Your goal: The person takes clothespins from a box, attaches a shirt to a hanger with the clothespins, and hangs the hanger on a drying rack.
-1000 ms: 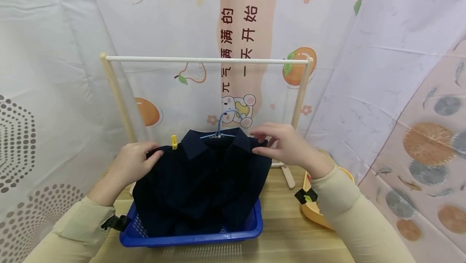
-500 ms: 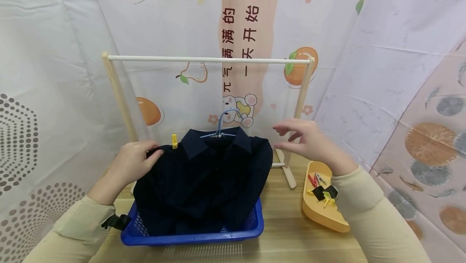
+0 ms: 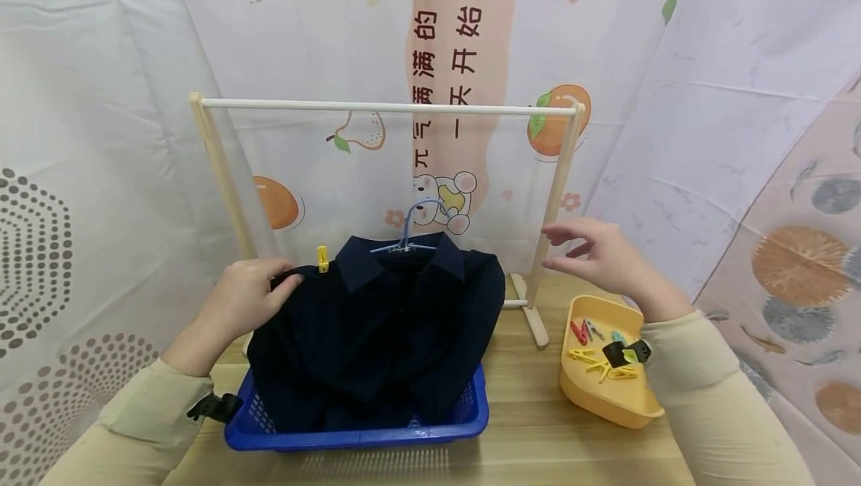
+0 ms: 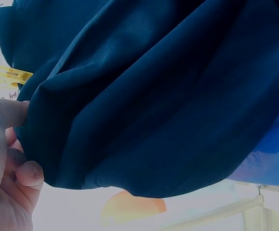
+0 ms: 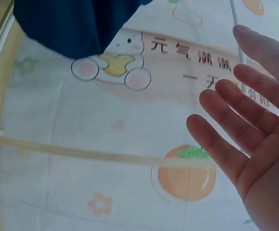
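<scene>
Shirt (image 3: 377, 329), navy, collared, on a pale blue hanger (image 3: 412, 235), heaped at centre frame over a blue basket (image 3: 356, 437) on the wooden bench (image 3: 525, 434). Yellow peg (image 3: 322, 259) clipped at the shirt's left shoulder, just right of the left hand (image 3: 245, 299). Left hand's grip closed on that shoulder edge, fingers curled round the dark cloth; same hold seen close at lower left of the left wrist view, thumb and fingertips (image 4: 30, 174) pinching the fold of fabric (image 4: 158, 96).

Right hand (image 3: 602, 258) in the air at right of centre, clear of the shirt, beside the right post of the wooden rail (image 3: 386, 107). Grip wide, holding nothing, fingers (image 5: 226, 139) spread and straight in the right wrist view, against the printed backdrop (image 5: 106, 159).

Yellow tray (image 3: 605, 404) on the bench at lower right, below the right hand, with loose pegs (image 3: 592, 344) in red, green and yellow inside. Rail spanning the upper middle of the head view, bare, its feet on the bench behind the basket. Cream sleeves on both forearms, a dark strap at each wrist.
</scene>
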Demonstrator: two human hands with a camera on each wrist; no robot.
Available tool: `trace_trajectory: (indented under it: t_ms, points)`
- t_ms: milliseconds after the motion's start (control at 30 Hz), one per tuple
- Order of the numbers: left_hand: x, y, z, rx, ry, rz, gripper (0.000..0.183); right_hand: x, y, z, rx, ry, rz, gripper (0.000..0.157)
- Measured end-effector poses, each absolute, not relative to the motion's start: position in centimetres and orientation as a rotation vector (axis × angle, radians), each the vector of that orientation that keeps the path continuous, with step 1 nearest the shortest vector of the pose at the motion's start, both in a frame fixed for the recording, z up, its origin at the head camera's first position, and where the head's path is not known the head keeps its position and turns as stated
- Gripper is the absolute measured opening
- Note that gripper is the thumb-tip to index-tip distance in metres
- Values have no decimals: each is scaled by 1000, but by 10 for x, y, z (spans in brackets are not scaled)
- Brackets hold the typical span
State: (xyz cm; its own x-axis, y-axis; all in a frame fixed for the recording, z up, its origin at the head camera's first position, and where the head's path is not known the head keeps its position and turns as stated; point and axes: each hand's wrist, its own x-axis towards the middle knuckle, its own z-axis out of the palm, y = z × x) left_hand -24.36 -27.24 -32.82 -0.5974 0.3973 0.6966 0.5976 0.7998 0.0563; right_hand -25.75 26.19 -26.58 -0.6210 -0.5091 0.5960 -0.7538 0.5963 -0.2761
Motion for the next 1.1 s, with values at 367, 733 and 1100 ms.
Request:
trace_trajectory:
  t_ms: [367, 733, 1100]
  points:
    - [-244, -272, -328, -720, -2305, -363, 15, -261, 290, -273, 859, -2439, 747, 41]
    - [-244, -272, -329, -717, -2305, -359, 11, -265, 308, -278, 814, -2473, 708, 42]
    - [-243, -272, -328, -727, -2301, -358, 17, -267, 327, -287, 698, -2653, 671, 48]
